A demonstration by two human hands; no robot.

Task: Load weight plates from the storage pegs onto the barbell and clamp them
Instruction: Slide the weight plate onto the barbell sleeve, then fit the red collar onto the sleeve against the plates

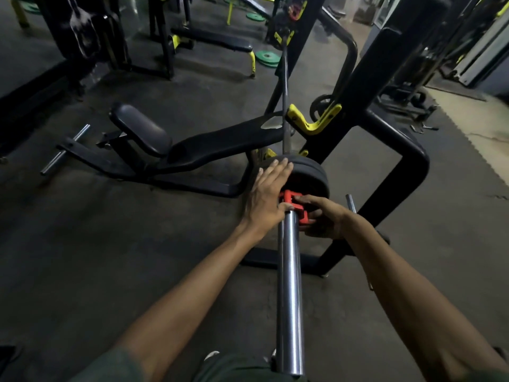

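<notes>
Barbell: chrome sleeve (289, 285) runs from bottom centre up toward the rack; the thin shaft continues beyond the plates to the far upright.
Plates: black weight plates (309, 175) sit on the sleeve, stacked flush together, at least two edges visible.
Clamp: red collar (295, 206) on the sleeve, right against the outer plate face.
Left hand: left hand (268, 193) lies flat on the plate face and rim, fingers stretched out and close together, thumb down at the collar and sleeve top; not wrapped around anything.
Right hand: right hand (321, 216) pinches the red collar from the right side, fingers curled over its top edge, thumb underneath partly hidden.
Rack: black frame (360, 86) with yellow hook (312, 119) carrying the bar shaft.
Bench: black padded bench (220, 142) left of the plates, under the bar.
Peg: short chrome storage peg (351, 204) just right of the right wrist, bare.
Far end: another red collar (294, 9) and plates at the bar's far end, blurred.
Background: green plates (267, 57) on the floor near a yellow-legged bench.
Floor: dark rubber matting (96, 230).
</notes>
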